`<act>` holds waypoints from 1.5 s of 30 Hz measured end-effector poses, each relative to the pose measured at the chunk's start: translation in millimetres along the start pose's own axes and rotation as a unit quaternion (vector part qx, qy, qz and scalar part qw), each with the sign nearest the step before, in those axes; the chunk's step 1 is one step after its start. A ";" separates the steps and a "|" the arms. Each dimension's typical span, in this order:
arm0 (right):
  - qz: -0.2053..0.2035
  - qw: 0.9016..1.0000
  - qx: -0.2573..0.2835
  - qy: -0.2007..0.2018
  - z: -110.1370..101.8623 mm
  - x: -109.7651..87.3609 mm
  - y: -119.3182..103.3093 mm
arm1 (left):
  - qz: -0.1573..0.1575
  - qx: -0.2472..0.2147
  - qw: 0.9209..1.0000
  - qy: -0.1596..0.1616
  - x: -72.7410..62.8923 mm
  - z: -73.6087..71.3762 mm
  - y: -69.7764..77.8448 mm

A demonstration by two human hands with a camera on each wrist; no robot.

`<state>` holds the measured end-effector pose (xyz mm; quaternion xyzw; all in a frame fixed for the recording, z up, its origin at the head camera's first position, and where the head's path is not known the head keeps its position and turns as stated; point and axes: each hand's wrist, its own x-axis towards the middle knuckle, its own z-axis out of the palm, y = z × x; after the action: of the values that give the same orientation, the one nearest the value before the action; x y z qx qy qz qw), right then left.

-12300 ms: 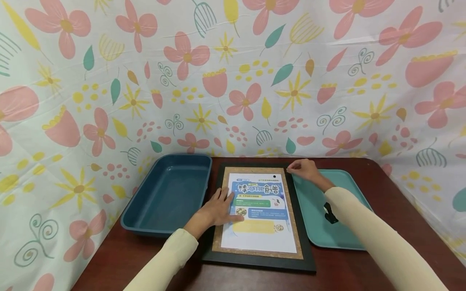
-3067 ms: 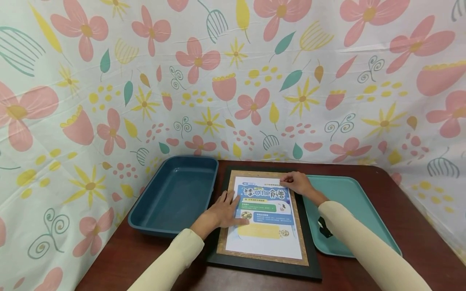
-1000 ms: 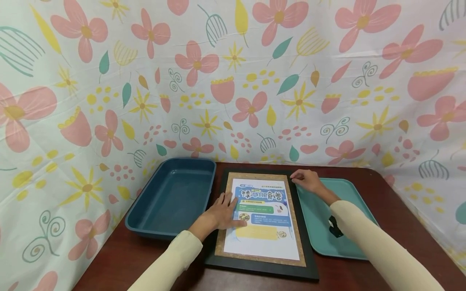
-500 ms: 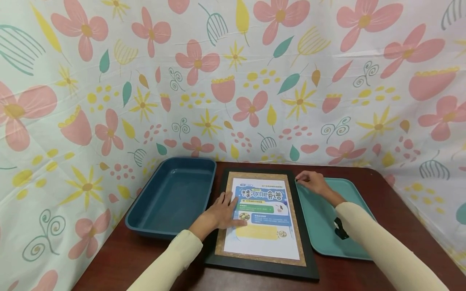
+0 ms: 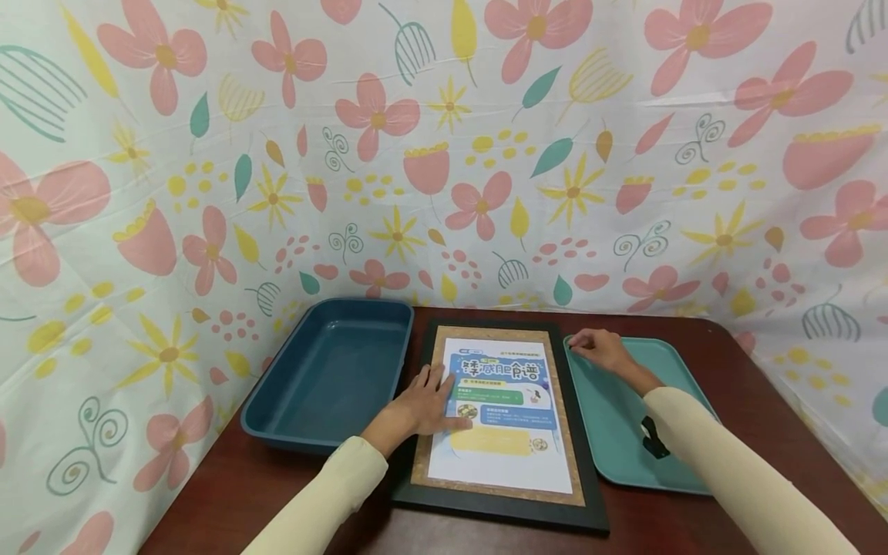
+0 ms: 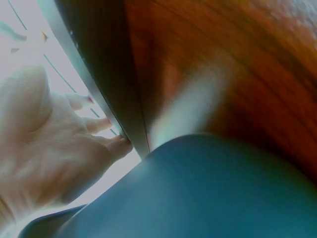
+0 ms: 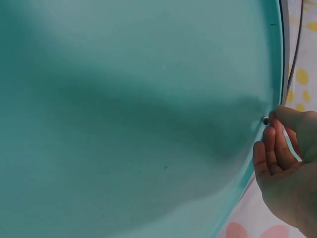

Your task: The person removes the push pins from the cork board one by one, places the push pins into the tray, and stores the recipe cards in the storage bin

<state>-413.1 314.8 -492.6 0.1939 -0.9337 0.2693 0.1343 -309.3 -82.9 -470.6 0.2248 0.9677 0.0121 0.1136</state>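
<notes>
A poster (image 5: 509, 470) lies on a cork board (image 5: 513, 492) with a black frame (image 5: 499, 518). My left hand (image 5: 423, 402) lies spread over the poster's left edge, thumb pointing right across it. In the left wrist view, the left hand's fingers (image 6: 101, 125) reach over the frame's edge. My right hand (image 5: 603, 351) is over the far left corner of the teal tray (image 5: 624, 408), thumb and forefinger together. The right wrist view shows a small dark pushpin (image 7: 266, 120) pinched at those fingertips, close to the tray's rim; its lower part is hidden by the fingers.
A deep blue pan (image 5: 333, 378) stands left of the board, close to the left forearm. The teal tray is directly right of the frame. A flowered curtain (image 5: 444, 154) hangs behind the dark red wooden table (image 5: 347, 524).
The black pushpin seen earlier at the poster's top right is gone from there. My right hand has shifted right, from that corner to over the tray. The left hand stays put.
</notes>
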 end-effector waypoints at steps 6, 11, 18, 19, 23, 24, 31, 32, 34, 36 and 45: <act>0.012 1.000 -0.002 -0.003 -1.0 -2.7 1.9 | -0.001 -0.001 1.000 0.000 0.0 0.3 -0.5; 0.021 1.000 -0.001 -0.004 0.1 -4.5 5.1 | -0.003 -0.006 1.000 -0.001 -0.5 0.4 -0.6; 0.037 0.999 0.009 -0.014 -2.2 -8.3 2.8 | -0.002 -0.008 1.000 -0.001 -1.6 -1.3 -0.1; 0.038 0.999 0.010 -0.015 -2.5 -8.7 2.4 | -0.002 -0.008 1.000 -0.001 -1.5 -1.4 -0.1; 0.038 0.999 0.009 -0.016 -3.1 -9.3 3.2 | -0.002 -0.007 1.000 0.000 -0.9 -0.9 -0.9; 0.037 0.999 0.010 -0.017 -3.1 -9.3 3.5 | -0.002 -0.007 1.000 0.000 -0.7 -0.7 -1.0; 0.042 0.999 0.014 -0.024 -2.1 -9.8 6.3 | -0.003 -0.009 1.000 -0.003 -0.4 1.1 -0.6; 0.042 0.999 0.014 -0.025 -2.1 -9.7 6.5 | -0.003 -0.008 1.000 -0.003 -0.1 1.2 -0.7; 0.041 0.999 0.014 -0.025 -2.0 -9.2 6.7 | -0.004 -0.007 1.000 -0.002 0.3 1.4 -0.8; 0.039 0.999 0.016 -0.026 -2.1 -8.9 6.5 | -0.005 -0.005 1.000 -0.001 0.6 1.7 -0.9; 0.039 0.999 0.025 -0.028 -0.4 -9.9 9.2 | -0.005 -0.003 1.000 -0.001 1.0 2.4 -0.8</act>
<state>-408.2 325.0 -499.9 0.1685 -0.9370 0.2917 0.0926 -310.0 -83.3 -473.3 0.2199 0.9686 0.0140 0.1151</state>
